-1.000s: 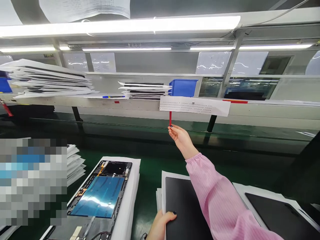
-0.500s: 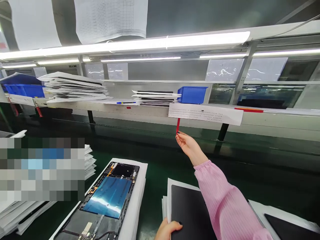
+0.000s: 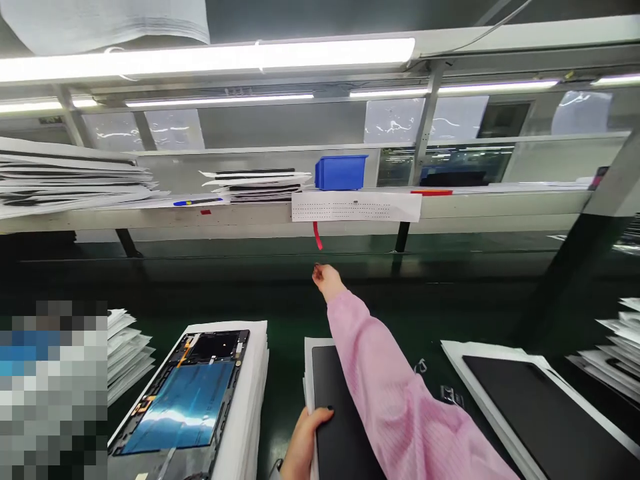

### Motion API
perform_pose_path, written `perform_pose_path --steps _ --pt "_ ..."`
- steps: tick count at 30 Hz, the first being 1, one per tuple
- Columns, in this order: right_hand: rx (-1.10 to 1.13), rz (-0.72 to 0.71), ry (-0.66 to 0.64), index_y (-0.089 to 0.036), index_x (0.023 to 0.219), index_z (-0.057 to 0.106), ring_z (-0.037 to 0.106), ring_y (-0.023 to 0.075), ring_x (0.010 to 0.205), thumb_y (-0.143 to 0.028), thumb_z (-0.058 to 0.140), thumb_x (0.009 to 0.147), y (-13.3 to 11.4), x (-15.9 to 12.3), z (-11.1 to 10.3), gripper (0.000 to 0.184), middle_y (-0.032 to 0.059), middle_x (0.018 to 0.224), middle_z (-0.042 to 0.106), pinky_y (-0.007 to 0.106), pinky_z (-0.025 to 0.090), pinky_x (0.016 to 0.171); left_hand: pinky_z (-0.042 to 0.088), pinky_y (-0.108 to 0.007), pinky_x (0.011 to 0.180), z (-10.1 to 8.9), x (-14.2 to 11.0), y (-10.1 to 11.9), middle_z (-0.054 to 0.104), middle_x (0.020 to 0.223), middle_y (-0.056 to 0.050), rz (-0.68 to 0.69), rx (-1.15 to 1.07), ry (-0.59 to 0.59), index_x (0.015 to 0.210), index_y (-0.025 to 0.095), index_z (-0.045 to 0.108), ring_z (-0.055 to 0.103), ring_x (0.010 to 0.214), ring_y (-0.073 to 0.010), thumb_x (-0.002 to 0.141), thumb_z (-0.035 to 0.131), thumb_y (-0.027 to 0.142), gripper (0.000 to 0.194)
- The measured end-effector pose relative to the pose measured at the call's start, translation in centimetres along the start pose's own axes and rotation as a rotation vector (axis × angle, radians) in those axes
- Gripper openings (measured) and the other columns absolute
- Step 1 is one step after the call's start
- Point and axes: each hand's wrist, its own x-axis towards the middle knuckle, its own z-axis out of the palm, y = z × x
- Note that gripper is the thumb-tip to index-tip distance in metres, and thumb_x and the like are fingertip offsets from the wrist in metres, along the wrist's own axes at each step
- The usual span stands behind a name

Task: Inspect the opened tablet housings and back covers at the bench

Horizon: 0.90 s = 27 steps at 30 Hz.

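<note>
A matte black panel (image 3: 334, 380) is clasped at its left edge by the left hand (image 3: 305, 443), with the thumb pressed on top and the rest of the hand curled under the edge. The panel rests on a white foam sheet (image 3: 309, 353), and its right side is partly covered by a ribbed pink sleeve (image 3: 395, 393).

Far left of the panel, a patch is pixelated and cannot be made out. Beside that patch, a stack of white sheets (image 3: 127, 353) is piled. Just left of the panel, an opened tablet frame (image 3: 185, 393) with a glossy blue film and an orange flex cable is laid on white foam (image 3: 253, 400).

Above the panel, the right hand (image 3: 327, 280) is held out, its fingers (image 3: 317, 270) foreshortened, so their grip cannot be told. A red strip (image 3: 317, 235) hangs from a white perforated card (image 3: 355, 207), whose tiny print cannot be read. The hand is now apart from the strip, which is slanted rather than straight as before. A blue plastic bin (image 3: 341, 172) is shelved above the card.

Right of the panel, a second black panel (image 3: 530, 407) is laid on a white sheet.
</note>
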Motion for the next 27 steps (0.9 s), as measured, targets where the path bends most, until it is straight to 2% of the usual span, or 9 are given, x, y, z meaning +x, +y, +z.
perform_pose_path --steps 3,6,10,14,18,27 --pt "-0.220 0.075 -0.016 -0.018 0.127 0.061 0.067 0.0248 0.103 -0.032 0.064 0.098 1.0 -0.9 -2.6 0.032 0.0098 0.127 0.064 0.045 0.059 0.086 0.056 -0.030 0.064 0.5 -0.9 0.6 0.072 0.061 -0.002 -0.013 -0.023 0.040 0.085 0.015 0.069 0.071 0.061 -0.0193 0.083 0.068 0.016 0.002" --pt "-0.448 0.105 -0.087 -0.018 0.125 0.062 0.068 0.0242 0.103 -0.032 0.065 0.098 0.4 -2.0 -6.6 0.030 0.0095 0.126 0.065 0.044 0.059 0.085 0.054 -0.029 0.057 0.9 -1.7 0.8 0.074 0.062 -0.002 -0.030 -0.072 0.059 0.087 0.017 0.067 0.070 0.058 -0.0203 0.081 0.068 0.018 0.006" --pt "-0.726 0.053 -0.219 -0.016 0.120 0.065 0.068 0.0243 0.103 -0.030 0.067 0.097 -1.3 -5.3 -12.1 0.027 0.0088 0.123 0.066 0.044 0.059 0.085 0.055 -0.032 0.054 1.3 -2.3 1.1 0.075 0.064 -0.006 -0.070 -0.143 0.064 0.091 0.016 0.065 0.069 0.054 -0.0216 0.082 0.065 0.017 0.009" --pt "-0.889 -0.018 -0.358 -0.015 0.107 0.068 0.067 0.0244 0.105 -0.026 0.069 0.095 -1.3 -9.0 -16.0 0.017 0.0071 0.116 0.069 0.046 0.056 0.091 0.057 -0.036 0.058 1.5 -2.4 1.2 0.078 0.069 -0.010 -0.084 -0.199 0.036 0.093 0.013 0.066 0.071 0.058 -0.0243 0.082 0.065 0.017 0.012" --pt "-0.925 -0.063 -0.414 -0.015 0.093 0.069 0.066 0.0238 0.106 -0.023 0.071 0.093 0.2 -10.8 -17.6 0.009 0.0059 0.112 0.070 0.047 0.054 0.094 0.056 -0.035 0.059 1.4 -2.4 1.2 0.077 0.068 -0.009 -0.077 -0.211 0.022 0.089 0.014 0.066 0.070 0.059 -0.0232 0.077 0.067 0.018 0.013" --pt "-0.864 -0.132 -0.367 -0.015 0.086 0.068 0.067 0.0190 0.087 -0.025 0.073 0.090 2.6 -10.6 -17.2 0.012 0.0027 0.096 0.070 0.038 0.056 0.080 0.054 -0.032 0.056 1.0 -2.0 0.8 0.075 0.064 -0.005 -0.043 -0.168 0.027 0.086 0.016 0.065 0.068 0.056 -0.0213 0.066 0.075 0.024 0.023"
